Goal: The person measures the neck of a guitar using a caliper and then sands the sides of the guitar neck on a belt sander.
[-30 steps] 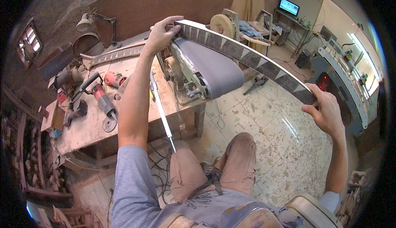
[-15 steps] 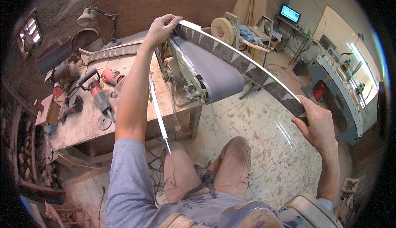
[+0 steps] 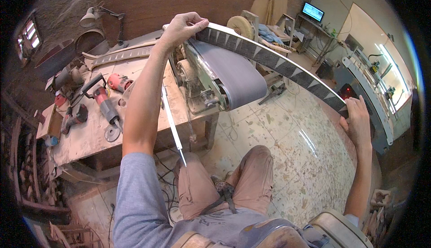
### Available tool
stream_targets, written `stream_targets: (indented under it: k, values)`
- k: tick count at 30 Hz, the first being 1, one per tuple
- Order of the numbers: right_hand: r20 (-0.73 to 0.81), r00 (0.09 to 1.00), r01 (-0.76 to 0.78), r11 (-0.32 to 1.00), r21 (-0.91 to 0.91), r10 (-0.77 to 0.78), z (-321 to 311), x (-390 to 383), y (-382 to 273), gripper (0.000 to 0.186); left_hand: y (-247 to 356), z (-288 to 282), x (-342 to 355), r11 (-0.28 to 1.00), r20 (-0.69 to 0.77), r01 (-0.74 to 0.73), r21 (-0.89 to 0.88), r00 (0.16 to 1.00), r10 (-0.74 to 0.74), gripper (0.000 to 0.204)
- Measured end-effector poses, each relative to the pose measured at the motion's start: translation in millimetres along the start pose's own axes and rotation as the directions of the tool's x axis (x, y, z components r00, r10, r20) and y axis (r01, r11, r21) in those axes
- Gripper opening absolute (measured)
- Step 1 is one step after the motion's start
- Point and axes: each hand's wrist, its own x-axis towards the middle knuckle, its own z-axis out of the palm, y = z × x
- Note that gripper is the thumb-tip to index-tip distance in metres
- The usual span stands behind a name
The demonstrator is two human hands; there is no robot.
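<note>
Between my hands stretches a long, curved strip (image 3: 278,63), dark on its face with pale triangles and a white upper edge. My left hand (image 3: 182,30) pinches its far left end, thumb and fingers closed on it. At the right end, my right hand (image 3: 357,120) grips the strip, thumb below and fingers over the top. The strip passes above and beyond a belt sander (image 3: 229,75) with a wide grey belt on rollers. From this view I cannot tell whether the strip touches the belt.
A dusty workbench (image 3: 85,145) at left carries a red-and-grey power tool (image 3: 105,104), a red tool (image 3: 118,82), a cordless drill (image 3: 76,118) and another patterned strip (image 3: 121,56). A thin white strip (image 3: 172,122) hangs off its edge. Behind stand a round buffing wheel (image 3: 239,26) and a lit monitor (image 3: 313,11).
The strip and both my hands have shifted to the right. My right hand has also risen slightly, and its fingers have lifted a little.
</note>
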Motion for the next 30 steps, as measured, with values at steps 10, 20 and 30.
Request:
stream_targets:
  k: [10, 20, 30]
  values:
    - [0.217, 0.963, -0.159, 0.987, -0.013, 0.158, 11.5, 1.7, 29.2, 0.063, 8.3, 12.0, -3.0, 1.0, -0.018, -0.002, -0.021, 1.0, 0.002, 0.033]
    - [-0.019, 0.999, 0.049, 0.997, 0.052, -0.048, 14.1, 9.1, 12.2, 0.032, 0.2, -8.1, -2.9, 0.998, -0.042, 0.028, 0.053, 0.999, -0.026, 0.037]
    - [-0.018, 1.0, -0.014, 1.0, -0.009, 0.014, 30.1, -9.2, 34.8, 0.061, 24.4, -10.9, -7.5, 0.993, 0.091, 0.068, 0.101, 0.993, -0.077, 0.034]
